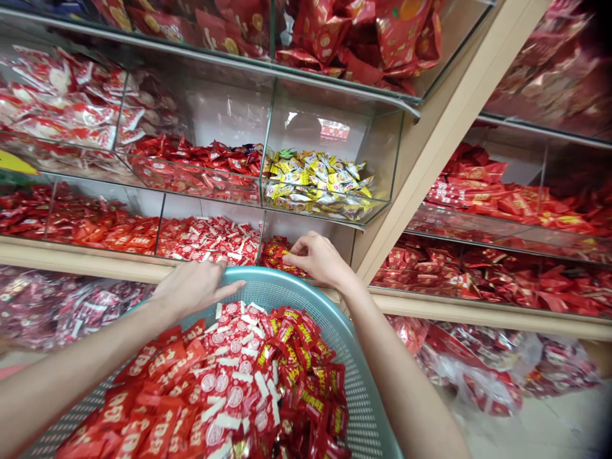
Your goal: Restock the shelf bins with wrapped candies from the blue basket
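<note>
A large teal plastic basket (pixel 363 357) is heaped with wrapped candies: orange-red packets (pixel 162 427) on the left, red-and-white wrappers (pixel 234 363) in the middle, dark red ones with yellow print (pixel 308 395) on the right. My left hand (pixel 194 287) grips the basket's far rim, thumb inside and fingers over the outer side. Beyond the rim, my right hand (pixel 318 258) is at the lowest shelf's end compartment, beside small red candies (pixel 277 252). Its fingers are curled, thumb near the forefinger; whatever they may hold is hidden.
Glass-fronted shelf compartments hold red-and-white wrapped candies (pixel 215 241), yellow-and-white candies (pixel 318 178) and red packets (pixel 201 166). A slanting wooden upright (pixel 430 166) stands right of my right hand. Bagged candies (pixel 482 363) lie below the shelf at right, others (pixel 86 306) at left.
</note>
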Motion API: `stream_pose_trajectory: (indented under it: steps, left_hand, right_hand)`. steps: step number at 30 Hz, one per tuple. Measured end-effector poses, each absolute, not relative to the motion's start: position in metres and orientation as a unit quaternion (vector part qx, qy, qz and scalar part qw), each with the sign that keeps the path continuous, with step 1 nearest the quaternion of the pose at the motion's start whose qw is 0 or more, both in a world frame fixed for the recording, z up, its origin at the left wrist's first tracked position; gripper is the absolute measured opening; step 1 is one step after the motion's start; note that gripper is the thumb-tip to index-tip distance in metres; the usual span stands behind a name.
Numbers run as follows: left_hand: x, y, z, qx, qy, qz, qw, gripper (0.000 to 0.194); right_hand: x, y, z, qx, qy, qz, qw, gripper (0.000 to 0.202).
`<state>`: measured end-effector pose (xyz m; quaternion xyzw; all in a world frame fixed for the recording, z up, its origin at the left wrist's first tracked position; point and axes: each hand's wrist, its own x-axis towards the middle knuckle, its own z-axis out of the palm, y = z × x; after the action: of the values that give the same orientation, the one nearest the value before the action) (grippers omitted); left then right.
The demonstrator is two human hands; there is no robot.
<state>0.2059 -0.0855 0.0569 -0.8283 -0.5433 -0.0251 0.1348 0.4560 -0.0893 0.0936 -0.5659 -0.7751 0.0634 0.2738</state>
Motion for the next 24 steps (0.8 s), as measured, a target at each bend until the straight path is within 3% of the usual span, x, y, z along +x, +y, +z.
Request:
stream_pose_trajectory:
  steps: [2, 5, 9, 11, 17, 24]
  left_hand:
    - [0.207, -0.086, 0.057, -0.827, -0.545, -0.023, 0.136, 0.073]
    - [0.208, -0.087, 0.058, -0.828, -0.542, -0.016, 0.142, 0.074]
    - [0.208, -0.087, 0.058, -0.829, -0.539, -0.009, 0.150, 0.074]
    - [0.207, -0.087, 0.058, -0.827, -0.541, -0.009, 0.150, 0.074]
    - [0.207, -0.089, 0.059, -0.827, -0.543, -0.017, 0.142, 0.073]
    - [0.209, -0.090, 0.060, -0.828, -0.543, -0.025, 0.133, 0.074]
  right_hand:
    - [0.449, -0.109, 0.107, -0.473, -0.838, 0.147, 0.228, 0.019]
    - [0.432, -0.135, 0.114, -0.356, -0.897, 0.253, 0.069, 0.021]
    - [0.403, -0.152, 0.106, -0.346, -0.897, 0.213, -0.176, 0.025]
    - [0.395, -0.155, 0.104, -0.369, -0.883, 0.167, -0.236, 0.029]
    - [0.394, -0.157, 0.101, -0.428, -0.872, 0.099, -0.216, 0.038]
    - [0.384, -0.156, 0.080, -0.422, -0.871, 0.093, -0.235, 0.033]
